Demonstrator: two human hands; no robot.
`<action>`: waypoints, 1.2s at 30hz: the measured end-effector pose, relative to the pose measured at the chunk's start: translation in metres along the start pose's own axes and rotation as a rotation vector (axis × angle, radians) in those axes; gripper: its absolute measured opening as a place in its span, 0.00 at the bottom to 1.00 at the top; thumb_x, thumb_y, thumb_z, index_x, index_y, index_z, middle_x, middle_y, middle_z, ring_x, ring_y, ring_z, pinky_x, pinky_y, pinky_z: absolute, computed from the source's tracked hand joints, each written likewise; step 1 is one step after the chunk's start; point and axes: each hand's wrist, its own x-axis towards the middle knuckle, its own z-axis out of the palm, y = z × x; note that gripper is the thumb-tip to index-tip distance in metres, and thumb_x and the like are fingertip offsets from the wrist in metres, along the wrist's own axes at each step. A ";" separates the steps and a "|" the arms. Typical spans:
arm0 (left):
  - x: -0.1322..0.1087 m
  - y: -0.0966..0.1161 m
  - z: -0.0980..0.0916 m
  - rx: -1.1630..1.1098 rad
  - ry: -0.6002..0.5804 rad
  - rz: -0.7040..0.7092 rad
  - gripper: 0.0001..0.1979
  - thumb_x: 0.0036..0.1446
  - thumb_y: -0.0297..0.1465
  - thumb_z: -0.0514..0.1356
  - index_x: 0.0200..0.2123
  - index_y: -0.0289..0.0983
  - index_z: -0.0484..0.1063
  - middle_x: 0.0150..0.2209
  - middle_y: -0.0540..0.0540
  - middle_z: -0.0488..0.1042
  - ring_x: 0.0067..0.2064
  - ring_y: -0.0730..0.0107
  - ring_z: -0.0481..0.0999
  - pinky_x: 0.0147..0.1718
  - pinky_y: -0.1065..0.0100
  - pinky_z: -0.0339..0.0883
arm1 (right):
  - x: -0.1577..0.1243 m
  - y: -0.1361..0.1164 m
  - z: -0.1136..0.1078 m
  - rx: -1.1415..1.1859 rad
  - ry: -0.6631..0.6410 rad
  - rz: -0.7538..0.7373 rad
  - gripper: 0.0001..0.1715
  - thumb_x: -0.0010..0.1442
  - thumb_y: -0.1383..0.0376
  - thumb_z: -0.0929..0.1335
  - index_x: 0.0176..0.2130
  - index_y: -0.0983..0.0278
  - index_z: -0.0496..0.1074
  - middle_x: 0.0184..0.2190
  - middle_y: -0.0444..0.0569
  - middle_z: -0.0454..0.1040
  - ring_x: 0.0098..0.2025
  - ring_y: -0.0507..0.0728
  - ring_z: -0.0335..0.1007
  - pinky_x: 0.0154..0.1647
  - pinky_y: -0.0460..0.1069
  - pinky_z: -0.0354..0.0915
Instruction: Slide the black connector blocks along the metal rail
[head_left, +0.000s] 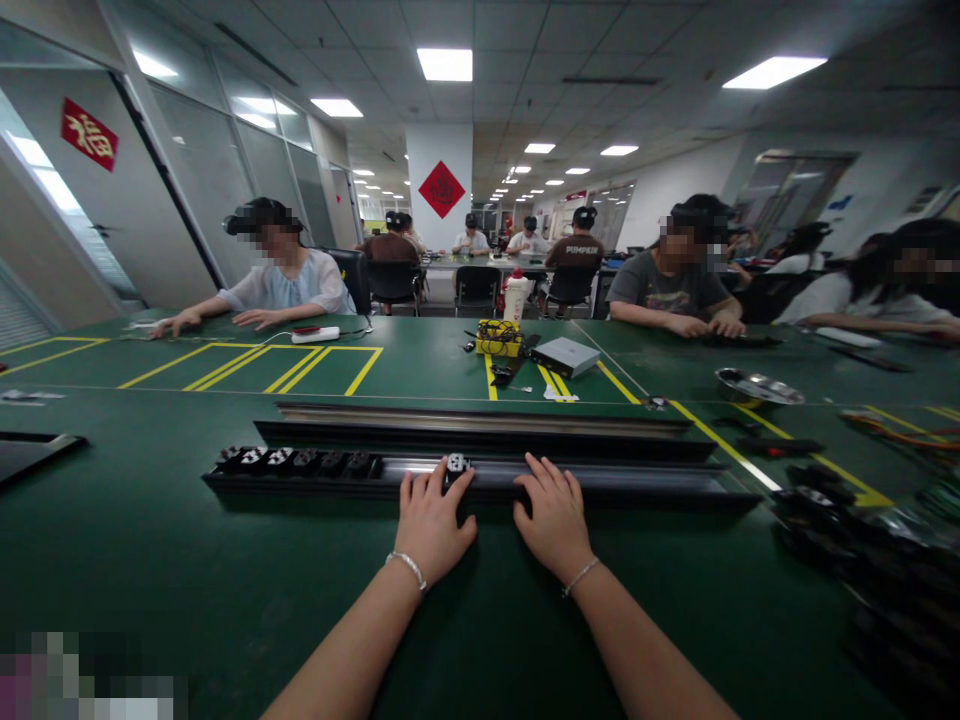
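Note:
A long black channel (645,484) lies across the green table in front of me. Several small black and white socket-like modules (305,461) sit in a row at its left end. One more module (457,463), with a light top, is in the channel near the middle. My left hand (435,520) rests at the channel's near edge, fingers spread, its fingertips beside that single module; whether they touch it is unclear. My right hand (553,508) lies on the channel farther right, fingers apart, holding nothing. Behind it lie further long dark strips (487,436).
A dark pile of parts (862,560) covers the right side, near a metal bowl (759,388). Beyond the strips are a yellow box with cables (499,338), a grey box (565,356) and a bottle (515,297). People sit across the table.

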 end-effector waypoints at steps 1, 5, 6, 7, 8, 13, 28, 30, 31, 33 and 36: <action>0.000 0.000 0.000 -0.001 0.002 0.002 0.30 0.47 0.38 0.58 0.55 0.52 0.59 0.60 0.47 0.57 0.55 0.56 0.60 0.58 0.49 0.40 | 0.000 0.000 0.000 0.001 -0.003 0.002 0.15 0.52 0.65 0.61 0.40 0.60 0.70 0.58 0.49 0.61 0.60 0.59 0.51 0.59 0.59 0.42; 0.000 0.001 -0.001 -0.005 -0.004 -0.003 0.30 0.46 0.38 0.59 0.55 0.52 0.59 0.60 0.46 0.58 0.55 0.56 0.60 0.58 0.48 0.40 | 0.000 0.000 -0.001 0.010 -0.006 0.003 0.15 0.52 0.65 0.61 0.40 0.60 0.70 0.58 0.48 0.61 0.60 0.60 0.51 0.59 0.60 0.42; 0.000 0.001 -0.002 -0.009 -0.008 -0.006 0.30 0.46 0.38 0.59 0.55 0.52 0.59 0.60 0.46 0.58 0.56 0.55 0.60 0.58 0.48 0.40 | 0.000 0.000 -0.001 0.010 -0.006 0.003 0.15 0.52 0.65 0.61 0.40 0.60 0.70 0.58 0.49 0.61 0.60 0.60 0.51 0.59 0.60 0.42; 0.000 0.001 -0.002 -0.012 -0.009 -0.007 0.30 0.46 0.38 0.59 0.55 0.52 0.59 0.60 0.47 0.58 0.56 0.55 0.60 0.58 0.48 0.40 | 0.000 0.000 0.000 0.010 -0.006 0.003 0.15 0.52 0.65 0.61 0.40 0.60 0.70 0.58 0.49 0.61 0.60 0.60 0.51 0.59 0.60 0.42; 0.000 0.001 -0.001 -0.016 -0.009 -0.006 0.30 0.46 0.38 0.59 0.55 0.52 0.59 0.60 0.46 0.58 0.56 0.55 0.60 0.58 0.48 0.40 | 0.000 0.000 0.000 0.009 -0.009 0.002 0.15 0.53 0.65 0.61 0.40 0.60 0.70 0.58 0.49 0.61 0.60 0.60 0.51 0.59 0.60 0.42; 0.000 0.000 0.000 -0.049 0.021 -0.002 0.29 0.46 0.37 0.59 0.54 0.50 0.61 0.59 0.45 0.59 0.56 0.56 0.59 0.58 0.48 0.40 | 0.000 0.000 0.000 0.005 -0.013 -0.002 0.15 0.53 0.65 0.61 0.41 0.59 0.70 0.58 0.48 0.60 0.60 0.59 0.50 0.59 0.59 0.41; 0.011 -0.011 -0.001 -0.099 0.130 -0.155 0.18 0.59 0.35 0.43 0.44 0.42 0.69 0.46 0.47 0.74 0.49 0.64 0.67 0.57 0.54 0.45 | 0.000 0.001 -0.001 0.020 -0.011 0.003 0.15 0.53 0.65 0.61 0.40 0.59 0.70 0.58 0.48 0.61 0.60 0.60 0.51 0.59 0.60 0.42; 0.011 -0.012 0.000 -0.080 0.124 -0.151 0.18 0.60 0.35 0.43 0.44 0.43 0.70 0.45 0.47 0.74 0.49 0.64 0.67 0.56 0.54 0.46 | 0.000 0.001 -0.002 0.015 -0.012 0.003 0.15 0.53 0.65 0.61 0.40 0.59 0.70 0.58 0.48 0.61 0.60 0.59 0.51 0.59 0.60 0.42; 0.011 -0.012 0.000 -0.074 0.120 -0.151 0.19 0.60 0.35 0.43 0.44 0.44 0.71 0.44 0.48 0.74 0.48 0.64 0.67 0.56 0.54 0.46 | 0.000 0.000 -0.002 0.013 -0.014 0.002 0.15 0.53 0.65 0.61 0.40 0.59 0.70 0.58 0.48 0.61 0.60 0.60 0.51 0.59 0.60 0.42; 0.011 -0.011 0.000 -0.066 0.110 -0.148 0.19 0.60 0.35 0.42 0.45 0.45 0.71 0.42 0.48 0.75 0.47 0.64 0.68 0.56 0.54 0.45 | 0.000 0.000 -0.003 0.011 -0.017 0.001 0.15 0.53 0.65 0.61 0.40 0.59 0.70 0.58 0.48 0.61 0.60 0.60 0.51 0.59 0.60 0.43; 0.011 -0.010 -0.001 -0.054 0.109 -0.144 0.19 0.60 0.35 0.42 0.46 0.45 0.70 0.41 0.48 0.75 0.45 0.64 0.68 0.56 0.54 0.45 | 0.000 -0.001 -0.004 0.014 -0.019 0.004 0.15 0.52 0.65 0.61 0.40 0.59 0.70 0.58 0.48 0.61 0.60 0.60 0.51 0.59 0.60 0.43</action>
